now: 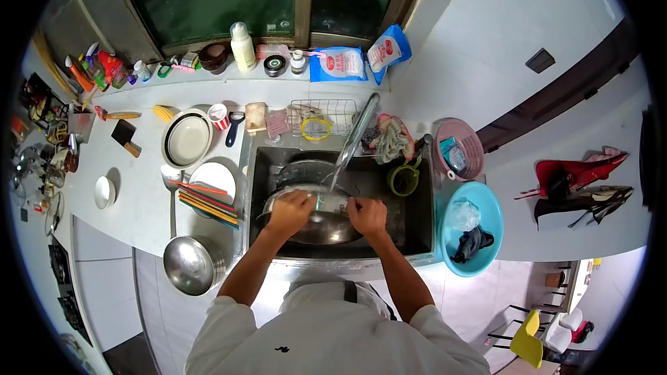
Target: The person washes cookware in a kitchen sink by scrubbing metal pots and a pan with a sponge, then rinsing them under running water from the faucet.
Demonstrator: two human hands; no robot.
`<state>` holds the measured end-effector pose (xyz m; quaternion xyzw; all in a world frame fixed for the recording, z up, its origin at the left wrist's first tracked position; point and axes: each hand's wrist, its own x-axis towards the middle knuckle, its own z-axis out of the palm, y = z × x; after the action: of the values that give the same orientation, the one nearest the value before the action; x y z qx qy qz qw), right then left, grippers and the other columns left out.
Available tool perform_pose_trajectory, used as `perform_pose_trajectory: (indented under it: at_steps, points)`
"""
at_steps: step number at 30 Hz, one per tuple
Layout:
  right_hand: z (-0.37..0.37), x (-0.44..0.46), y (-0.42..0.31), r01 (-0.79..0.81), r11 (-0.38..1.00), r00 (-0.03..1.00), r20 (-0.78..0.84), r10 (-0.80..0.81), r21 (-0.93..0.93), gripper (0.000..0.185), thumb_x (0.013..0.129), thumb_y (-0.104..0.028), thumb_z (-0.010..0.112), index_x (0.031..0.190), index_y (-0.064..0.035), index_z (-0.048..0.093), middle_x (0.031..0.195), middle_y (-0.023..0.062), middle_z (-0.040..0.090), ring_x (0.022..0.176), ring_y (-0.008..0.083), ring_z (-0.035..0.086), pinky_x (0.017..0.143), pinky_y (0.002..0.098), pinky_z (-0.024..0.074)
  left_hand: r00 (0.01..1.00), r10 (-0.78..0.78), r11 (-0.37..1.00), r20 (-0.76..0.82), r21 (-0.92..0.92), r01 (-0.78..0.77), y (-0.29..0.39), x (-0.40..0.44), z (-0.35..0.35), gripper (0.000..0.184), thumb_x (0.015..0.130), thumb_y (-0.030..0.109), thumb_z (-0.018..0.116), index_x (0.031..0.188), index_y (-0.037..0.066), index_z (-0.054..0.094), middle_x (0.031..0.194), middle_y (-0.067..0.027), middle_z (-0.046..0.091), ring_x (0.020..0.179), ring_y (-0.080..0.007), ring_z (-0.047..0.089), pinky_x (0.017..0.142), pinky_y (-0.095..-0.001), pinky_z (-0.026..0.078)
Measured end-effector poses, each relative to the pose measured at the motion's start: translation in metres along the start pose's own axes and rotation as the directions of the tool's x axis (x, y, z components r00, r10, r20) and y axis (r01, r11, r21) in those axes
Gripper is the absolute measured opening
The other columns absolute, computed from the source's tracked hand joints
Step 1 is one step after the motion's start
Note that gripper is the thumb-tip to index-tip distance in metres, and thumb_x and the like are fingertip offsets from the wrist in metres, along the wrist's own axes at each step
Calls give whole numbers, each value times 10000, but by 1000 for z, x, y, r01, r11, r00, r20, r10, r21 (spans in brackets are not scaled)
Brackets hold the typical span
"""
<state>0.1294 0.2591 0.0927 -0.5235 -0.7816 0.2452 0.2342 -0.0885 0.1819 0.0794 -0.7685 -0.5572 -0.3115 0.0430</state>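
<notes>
A round metal pan (326,227) is held tilted in the dark sink (406,232). My left hand (291,212) is closed on its left rim, and my right hand (367,216) grips the rim on the right. Between my hands, water runs from the long faucet (358,132) into the pan. Behind the pan, a dark round vessel (304,171) is partly hidden in the sink. Near the sink's right back corner sits a green strainer or cup (404,180).
Left of the sink are chopsticks (208,206), a white plate (213,180), stacked bowls (187,139) and a metal wok (191,265). A wire rack (323,117) and grey cloth (392,140) lie behind. On the right stand a blue basin (500,215) and a pink basket (469,140).
</notes>
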Motion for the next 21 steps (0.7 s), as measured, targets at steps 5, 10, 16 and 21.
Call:
perform_pose_trajectory:
  at_steps: [5, 10, 16, 21]
  points:
    - [-10, -9, 20, -45, 998, 997, -55, 48, 43, 301, 840, -235, 628, 652, 1, 632, 555, 192, 544, 492, 389, 540, 499, 466, 419, 857, -515, 849, -5, 137, 510, -30, -56, -14, 166, 623, 73, 710, 737, 89, 590, 760, -72, 626, 744, -293, 640, 621, -406, 507]
    - [-12, -22, 43, -190, 981, 977, -91, 194, 45, 312, 847, -257, 625, 698, 17, 642, 601, 217, 565, 549, 413, 560, 531, 476, 430, 876, -470, 883, -109, -82, 463, -39, -59, 23, 153, 635, 30, 682, 729, 72, 569, 712, -100, 613, 685, -329, 625, 587, -431, 492]
    - [-60, 9, 24, -161, 987, 981, -106, 163, 27, 320, 913, -330, 635, 966, -30, 730, 899, 193, 702, 798, 357, 665, 726, 412, 517, 940, -297, 947, -169, -177, 268, -33, 0, 43, 154, 623, 13, 640, 705, 84, 530, 704, -87, 582, 675, -312, 621, 561, -434, 488]
    - [-86, 51, -52, -103, 642, 994, 102, 39, 760, 339, 946, -213, 645, 1202, 8, 654, 1058, 80, 716, 978, 158, 662, 864, 301, 518, 968, -210, 971, -139, -149, 189, -20, 8, 53, 170, 610, 19, 632, 709, 104, 522, 697, -63, 548, 674, -289, 621, 542, -423, 495]
